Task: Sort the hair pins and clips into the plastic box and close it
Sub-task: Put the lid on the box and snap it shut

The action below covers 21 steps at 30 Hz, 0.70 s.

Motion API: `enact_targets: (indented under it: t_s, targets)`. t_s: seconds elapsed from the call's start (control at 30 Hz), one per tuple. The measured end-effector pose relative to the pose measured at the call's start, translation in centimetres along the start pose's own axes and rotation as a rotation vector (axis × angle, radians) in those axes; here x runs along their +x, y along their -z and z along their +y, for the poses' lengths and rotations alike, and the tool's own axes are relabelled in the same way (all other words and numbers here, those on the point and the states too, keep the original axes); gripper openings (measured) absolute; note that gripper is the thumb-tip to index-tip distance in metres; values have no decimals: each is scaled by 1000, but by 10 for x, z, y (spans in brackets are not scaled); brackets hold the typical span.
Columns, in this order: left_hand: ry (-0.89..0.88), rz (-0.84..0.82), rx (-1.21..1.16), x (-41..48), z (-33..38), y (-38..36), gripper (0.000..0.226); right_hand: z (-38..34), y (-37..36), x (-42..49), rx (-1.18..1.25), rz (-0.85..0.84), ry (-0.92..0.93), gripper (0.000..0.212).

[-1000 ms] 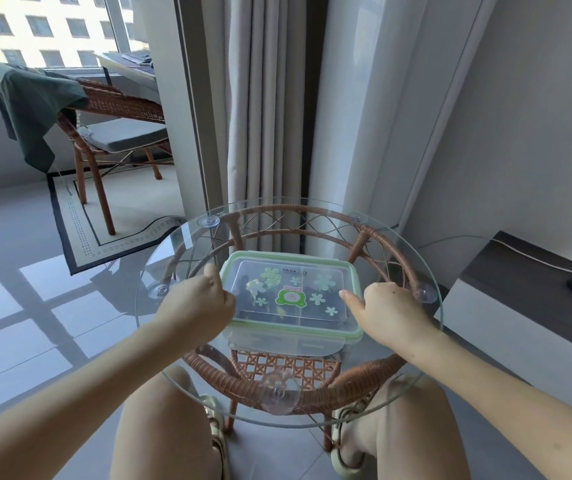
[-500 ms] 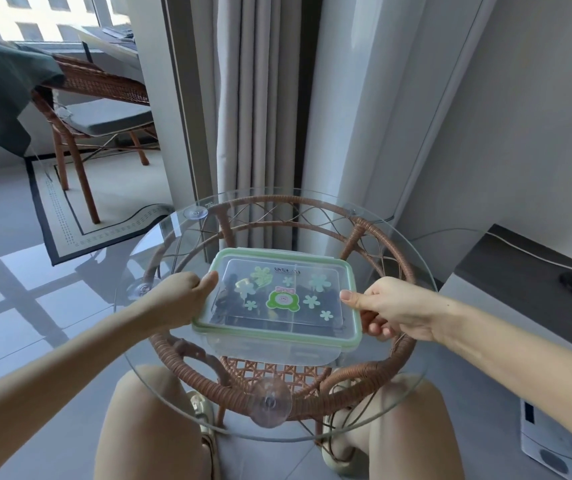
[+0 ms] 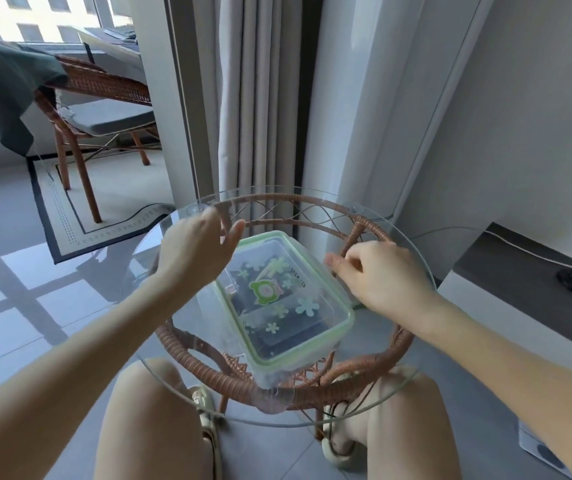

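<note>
Light: bright daylight, window (image 3: 35, 26) left behind table (image 3: 208, 368)
Glare: floor (image 3: 28, 289) left of table
Blur: left hand (image 3: 201, 251) above table
Edges: bent

A round glass tabletop (image 3: 398, 386) on a brown woven rattan frame (image 3: 208, 372) stands near. Far left, a brown wicker chair (image 3: 104, 84) with a grey cushion (image 3: 111, 116), draped with a dark green cloth (image 3: 3, 81), sits by a sunlit window (image 3: 35, 26). Beige curtains (image 3: 260, 98) hang behind. Glossy grey floor tiles (image 3: 17, 306) mirror the light beside a dark-bordered cream rug (image 3: 69, 209).
</note>
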<state>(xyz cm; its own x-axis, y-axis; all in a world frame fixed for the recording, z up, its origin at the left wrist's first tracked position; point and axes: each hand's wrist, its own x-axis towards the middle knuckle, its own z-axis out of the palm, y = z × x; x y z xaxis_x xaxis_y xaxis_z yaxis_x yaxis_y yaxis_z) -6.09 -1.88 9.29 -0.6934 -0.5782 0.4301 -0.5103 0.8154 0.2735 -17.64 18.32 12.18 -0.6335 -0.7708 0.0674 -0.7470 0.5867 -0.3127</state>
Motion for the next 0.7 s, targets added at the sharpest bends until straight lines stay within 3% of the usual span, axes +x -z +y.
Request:
enact_targets:
  t_s: [0.07, 0.13, 0.23, 0.43, 0.6, 0.7]
  targets:
    - [24, -124, 163, -30, 1, 3, 61, 4, -14, 10, -249, -33, 66, 61]
    - [82, -275, 250, -56, 0, 1, 69, 9, -33, 14, -234, -165, 99, 57]
    - [146, -400, 160, -76, 5, -6, 69, 20, -42, 20, -125, -197, 103, 58]
    - [213, -425, -81, -71, 7, -14, 66, 30, -53, 26, 217, -340, 72, 58]
    - [359, -437, -426, -68, -3, -25, 67, 39, -66, 28, 527, -477, 43, 88]
    - [405, -400, -562, -66, -2, -26, 59, 34, -63, 23, 582, -461, 34, 77]
